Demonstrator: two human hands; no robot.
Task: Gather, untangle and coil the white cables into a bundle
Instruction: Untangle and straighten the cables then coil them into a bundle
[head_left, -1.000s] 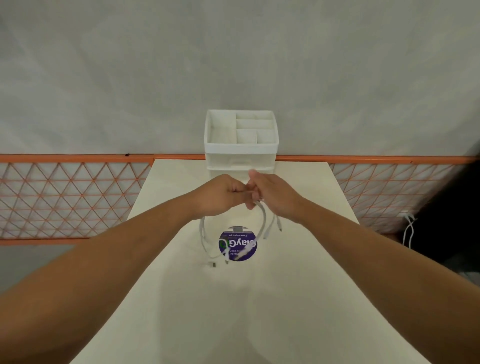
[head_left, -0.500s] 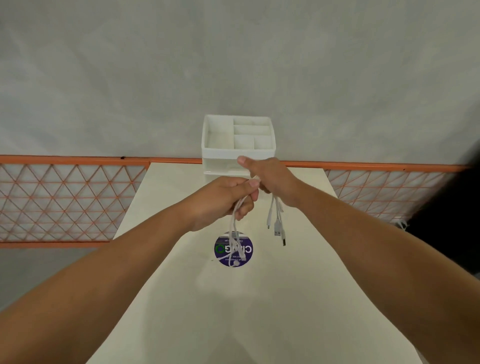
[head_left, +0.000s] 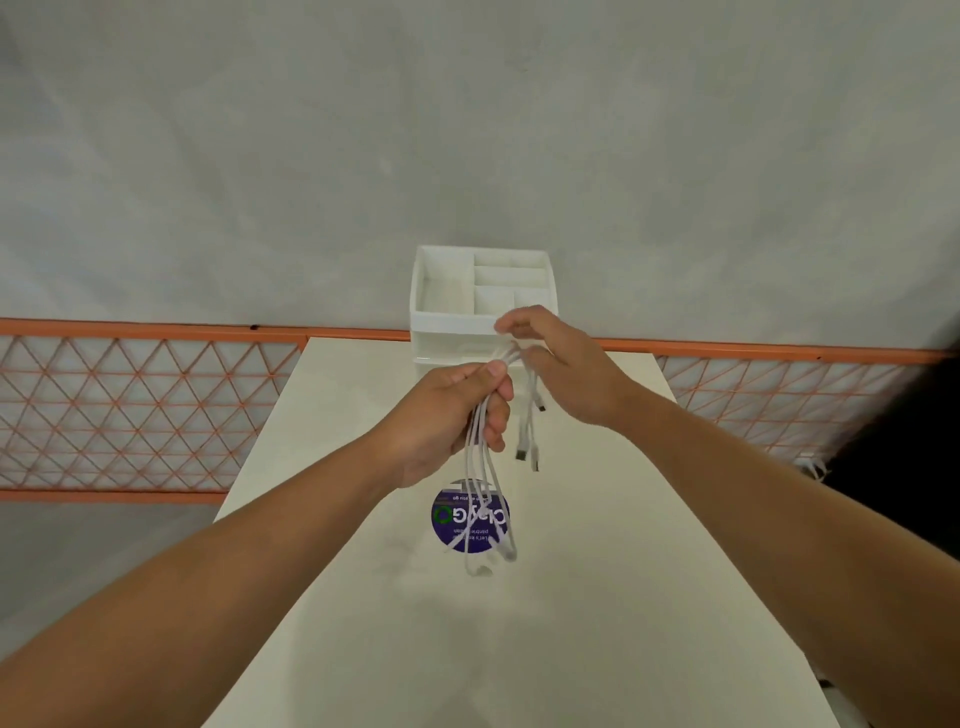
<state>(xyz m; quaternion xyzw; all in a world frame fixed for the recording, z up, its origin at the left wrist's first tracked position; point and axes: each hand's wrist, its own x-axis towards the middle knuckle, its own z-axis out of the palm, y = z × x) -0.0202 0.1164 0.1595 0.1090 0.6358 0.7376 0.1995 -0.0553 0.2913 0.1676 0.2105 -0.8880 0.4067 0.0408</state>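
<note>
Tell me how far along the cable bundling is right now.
Gathered: the white cables are all off the table, gripped in the left hand. In hand: the right hand holds their upper part, plug ends dangling below. Left: strands hang loose over the purple sticker, so coiling into a bundle isn't done.

A cream table (head_left: 571, 649) fills the lower centre of the frame. A round purple sticker (head_left: 457, 522) lies on it near mid-frame. At its far edge stands a white compartmented organiser (head_left: 452, 306). Orange lattice fencing (head_left: 135, 410) crosses left and right below a grey wall (head_left: 467, 130).
</note>
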